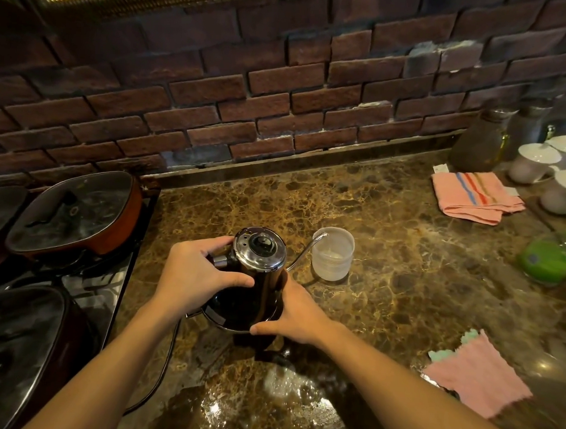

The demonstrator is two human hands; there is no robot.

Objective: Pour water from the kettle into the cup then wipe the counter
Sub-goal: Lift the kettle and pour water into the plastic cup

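A dark gooseneck kettle (255, 287) with a shiny steel lid is tilted to the right over the brown marble counter (402, 268). Its thin spout reaches over the rim of a translucent plastic cup (333, 253) standing just to its right. My left hand (194, 275) grips the kettle's handle side near the lid. My right hand (295, 315) cups the kettle's lower body and base. A pink cloth (477, 375) lies flat on the counter at the near right. No stream of water can be made out.
Lidded pans (71, 211) sit on a stove at left, and the kettle's black cord (163, 364) trails toward me. At the back right lie a folded pink striped towel (475, 196), white cups (533, 162), jars and a green object (547, 261). A brick wall backs the counter.
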